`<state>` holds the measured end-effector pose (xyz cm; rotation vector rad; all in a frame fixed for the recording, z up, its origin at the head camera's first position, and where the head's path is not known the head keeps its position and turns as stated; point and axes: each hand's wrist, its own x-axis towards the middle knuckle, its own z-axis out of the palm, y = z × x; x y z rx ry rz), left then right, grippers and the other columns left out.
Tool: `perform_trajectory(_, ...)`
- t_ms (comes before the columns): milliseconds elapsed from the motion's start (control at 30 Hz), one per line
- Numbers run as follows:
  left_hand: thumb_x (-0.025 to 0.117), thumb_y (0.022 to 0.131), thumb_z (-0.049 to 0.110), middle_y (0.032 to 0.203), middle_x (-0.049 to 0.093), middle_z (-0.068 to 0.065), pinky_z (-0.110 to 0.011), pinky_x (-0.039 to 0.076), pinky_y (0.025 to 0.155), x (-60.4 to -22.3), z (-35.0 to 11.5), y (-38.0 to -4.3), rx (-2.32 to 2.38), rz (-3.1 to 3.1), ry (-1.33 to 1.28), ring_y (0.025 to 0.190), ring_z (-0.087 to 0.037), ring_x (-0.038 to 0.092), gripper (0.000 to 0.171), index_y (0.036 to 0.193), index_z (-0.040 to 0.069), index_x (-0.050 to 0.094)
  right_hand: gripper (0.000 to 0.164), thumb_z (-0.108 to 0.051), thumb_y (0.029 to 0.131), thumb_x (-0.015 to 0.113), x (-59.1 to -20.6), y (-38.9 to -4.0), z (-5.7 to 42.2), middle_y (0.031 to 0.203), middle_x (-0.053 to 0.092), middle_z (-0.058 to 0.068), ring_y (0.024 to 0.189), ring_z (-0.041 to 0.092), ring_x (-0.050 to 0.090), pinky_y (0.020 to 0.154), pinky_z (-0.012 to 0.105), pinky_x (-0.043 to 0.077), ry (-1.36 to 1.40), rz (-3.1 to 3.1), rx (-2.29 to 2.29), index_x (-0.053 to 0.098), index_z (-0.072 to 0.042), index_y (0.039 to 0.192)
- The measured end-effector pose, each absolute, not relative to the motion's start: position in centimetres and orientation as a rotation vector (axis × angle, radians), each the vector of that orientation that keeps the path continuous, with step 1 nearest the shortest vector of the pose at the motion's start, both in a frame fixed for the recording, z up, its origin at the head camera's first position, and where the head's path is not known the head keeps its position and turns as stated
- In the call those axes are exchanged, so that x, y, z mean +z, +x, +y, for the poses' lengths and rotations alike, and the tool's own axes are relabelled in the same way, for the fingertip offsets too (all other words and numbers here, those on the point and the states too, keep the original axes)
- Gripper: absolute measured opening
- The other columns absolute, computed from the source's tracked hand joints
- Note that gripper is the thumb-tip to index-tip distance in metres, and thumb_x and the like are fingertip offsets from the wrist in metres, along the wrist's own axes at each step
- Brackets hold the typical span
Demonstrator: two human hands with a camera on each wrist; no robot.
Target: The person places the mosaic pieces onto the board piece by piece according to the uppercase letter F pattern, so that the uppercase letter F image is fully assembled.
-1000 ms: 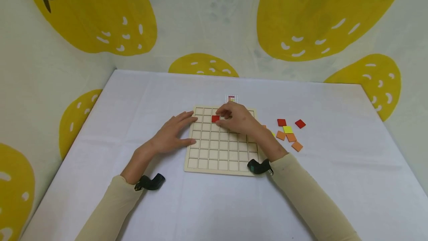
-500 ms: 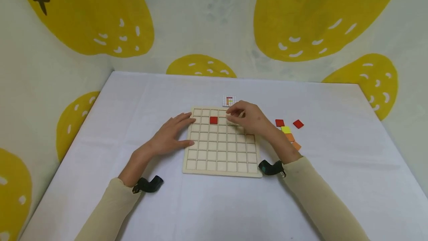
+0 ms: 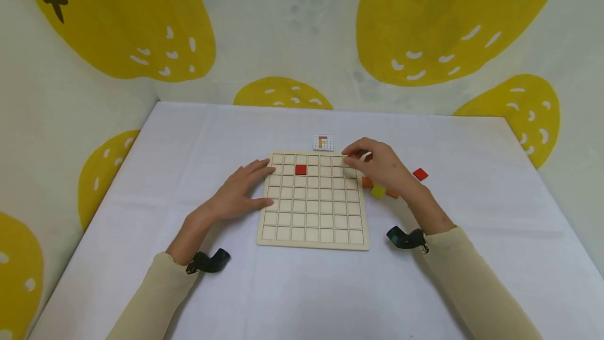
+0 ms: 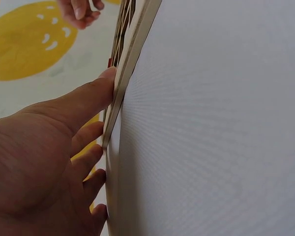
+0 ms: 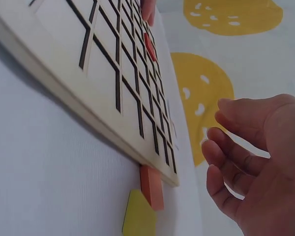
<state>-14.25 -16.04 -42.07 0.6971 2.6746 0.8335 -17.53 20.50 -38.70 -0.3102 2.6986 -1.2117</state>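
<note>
A square wooden grid board lies on the table, with one red tile set in a cell of its second row from the top. Along the board's left edge rests my left hand, fingers spread; in the left wrist view its thumb touches the rim. My right hand hovers over the board's upper right corner. Its fingers are loosely bent, and the right wrist view shows nothing between thumb and fingertips. Below it sit an orange tile against the board's edge and a yellow tile.
Behind the board lies a small pattern card printed with a coloured grid. Another red tile is right of my right hand, which hides some other tiles. Fabric walls with yellow fruit shapes surround the white table.
My right hand has moved right, from beside the red tile on the board to the board's upper right corner. The card is uncovered. My left hand stays put.
</note>
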Motion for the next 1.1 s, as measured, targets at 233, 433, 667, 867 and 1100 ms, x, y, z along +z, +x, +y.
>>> perform_trajectory(233,0.078,0.094,0.031,0.173,0.029,-0.013,-0.063,0.013,0.131,-42.2,-16.1,-14.2,0.833,2.686,0.696,0.162,-0.038,0.02,0.075,0.158,0.011,0.044,0.026,-0.03,0.101,0.07,-38.7,-17.1,21.8,0.114,0.071,0.005,0.107,0.021,0.061,0.095,0.035,0.05,-0.29,2.725,-1.161,0.073,-0.014,0.121)
perform_trajectory(433,0.078,0.094,0.031,0.172,0.029,-0.014,-0.064,0.014,0.131,-42.0,-16.1,-14.1,0.843,2.681,0.7,0.162,-0.039,0.02,0.074,0.158,0.01,0.045,0.027,-0.03,0.102,0.069,-38.6,-16.9,23.0,0.115,0.071,0.006,0.106,0.021,0.061,0.093,0.032,0.05,-0.304,2.732,-1.15,0.072,-0.013,0.122)
perform_trajectory(667,0.078,0.093,0.031,0.173,0.028,-0.013,-0.064,0.013,0.131,-42.1,-16.1,-14.2,0.837,2.678,0.696,0.162,-0.039,0.019,0.076,0.158,0.011,0.045,0.028,-0.03,0.101,0.07,-38.5,-16.5,24.2,0.116,0.072,0.007,0.107,0.02,0.062,0.092,0.028,0.05,-0.29,2.76,-1.134,0.072,-0.013,0.123)
perform_trajectory(867,0.078,0.093,0.031,0.173,0.028,-0.013,-0.063,0.013,0.131,-41.9,-16.2,-14.2,0.837,2.674,0.687,0.162,-0.039,0.019,0.075,0.158,0.011,0.044,0.029,-0.031,0.101,0.07,-38.5,-16.2,25.0,0.113,0.073,0.006,0.103,0.017,0.061,0.088,0.018,0.049,-0.287,2.78,-1.156,0.073,-0.011,0.122)
perform_trajectory(1100,0.078,0.093,0.03,0.173,0.028,-0.013,-0.064,0.012,0.131,-41.7,-16.1,-14.1,0.852,2.663,0.687,0.162,-0.039,0.019,0.075,0.158,0.01,0.044,0.031,-0.031,0.102,0.068,-38.3,-16.1,26.2,0.117,0.073,0.009,0.105,0.019,0.06,0.085,0.012,0.047,-0.293,2.788,-1.146,0.072,-0.009,0.125)
